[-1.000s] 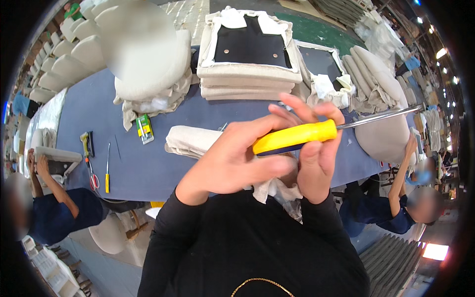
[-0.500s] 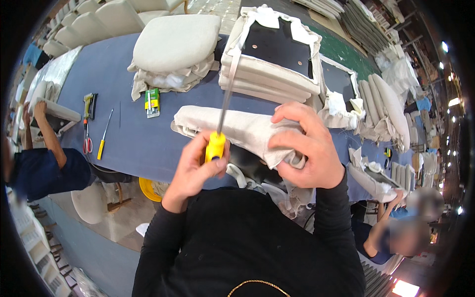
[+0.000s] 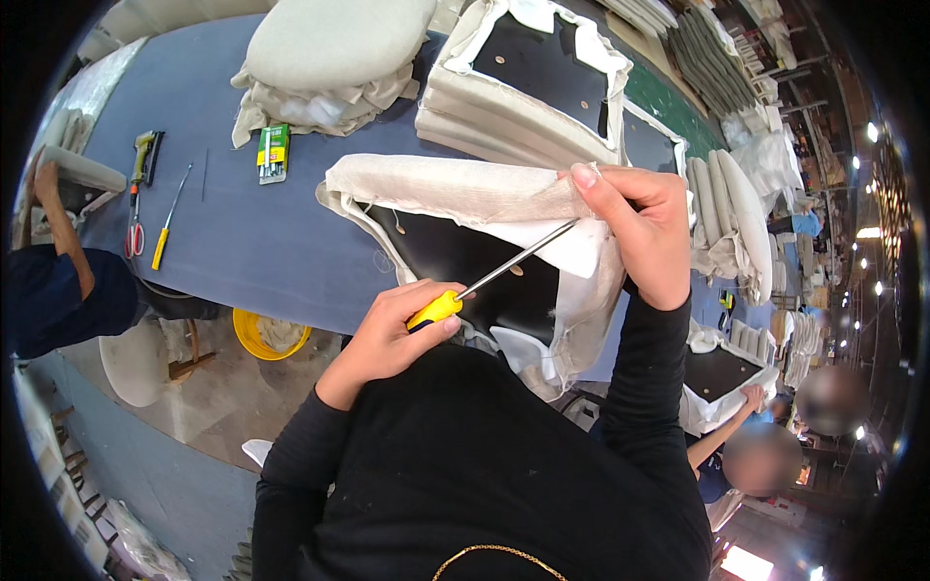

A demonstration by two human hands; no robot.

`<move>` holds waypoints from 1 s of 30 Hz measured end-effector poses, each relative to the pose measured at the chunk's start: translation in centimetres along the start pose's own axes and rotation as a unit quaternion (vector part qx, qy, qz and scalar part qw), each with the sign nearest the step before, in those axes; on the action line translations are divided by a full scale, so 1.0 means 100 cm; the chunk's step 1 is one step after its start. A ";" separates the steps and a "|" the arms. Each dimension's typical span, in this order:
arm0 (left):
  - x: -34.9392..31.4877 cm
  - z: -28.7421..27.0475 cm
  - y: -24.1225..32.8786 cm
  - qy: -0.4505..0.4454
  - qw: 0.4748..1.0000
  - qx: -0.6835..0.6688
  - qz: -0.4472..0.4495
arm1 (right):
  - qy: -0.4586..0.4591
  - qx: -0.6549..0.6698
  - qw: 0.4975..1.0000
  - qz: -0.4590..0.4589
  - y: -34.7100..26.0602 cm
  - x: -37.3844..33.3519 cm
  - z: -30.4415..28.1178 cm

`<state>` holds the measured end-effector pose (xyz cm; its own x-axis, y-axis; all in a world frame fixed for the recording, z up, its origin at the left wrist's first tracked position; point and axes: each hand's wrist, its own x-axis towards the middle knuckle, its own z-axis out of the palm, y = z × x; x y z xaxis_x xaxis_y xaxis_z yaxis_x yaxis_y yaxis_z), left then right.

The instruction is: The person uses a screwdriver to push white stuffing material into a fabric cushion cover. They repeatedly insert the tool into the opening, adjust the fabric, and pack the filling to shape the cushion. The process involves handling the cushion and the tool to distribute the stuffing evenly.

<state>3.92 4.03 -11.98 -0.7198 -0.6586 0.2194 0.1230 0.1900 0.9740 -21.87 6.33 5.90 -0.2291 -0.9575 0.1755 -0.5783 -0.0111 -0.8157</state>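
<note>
A seat cushion with beige fabric and a black base panel [image 3: 465,276] lies underside up in front of me. My left hand [image 3: 392,331] is closed round the yellow-and-black handle of a screwdriver [image 3: 518,259]. Its metal shaft points up to the right, the tip at the folded fabric near the cushion's far right corner. At that corner my right hand [image 3: 647,228] pinches the beige fabric [image 3: 465,184] between thumb and fingers. White padding [image 3: 562,247] shows under the fabric edge there.
Stacked cushions [image 3: 518,116] stand beyond, beside another cushion pile [image 3: 334,58]. At left lie a green-and-yellow packet [image 3: 273,155], a second yellow-handled screwdriver [image 3: 167,228], red-handled scissors [image 3: 134,232] and a staple gun [image 3: 147,155]. A yellow basin [image 3: 254,339] sits below the table. Co-workers are at both sides.
The cushion has turned so its black underside shows. The screwdriver has swung from pointing away to pointing right, toward the fabric. My right hand has shifted right and up along the fabric.
</note>
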 end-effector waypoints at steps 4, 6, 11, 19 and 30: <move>0.003 0.000 0.000 -0.009 1.000 0.019 -0.003 | -0.001 0.001 1.000 -0.010 0.002 -0.002 -0.001; 0.003 -0.006 0.005 -0.026 0.998 0.052 -0.032 | 0.006 0.004 1.000 -0.028 0.006 -0.004 -0.001; 0.006 -0.005 0.007 0.019 0.996 0.079 -0.021 | -0.043 0.066 0.996 -0.037 0.012 -0.004 -0.008; 0.003 -0.020 0.027 0.072 0.991 0.115 -0.018 | -0.121 0.269 0.952 -0.088 0.071 -0.008 -0.011; -0.007 -0.017 0.054 0.035 0.991 0.126 -0.041 | -0.124 0.337 0.906 -0.222 0.097 -0.021 -0.001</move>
<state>6.24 4.32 -6.74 -0.6706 -0.7263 0.1510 -0.1146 0.3026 0.9462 -27.06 8.27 -2.35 0.1395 -0.8498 0.5083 0.0593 -0.5053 -0.8609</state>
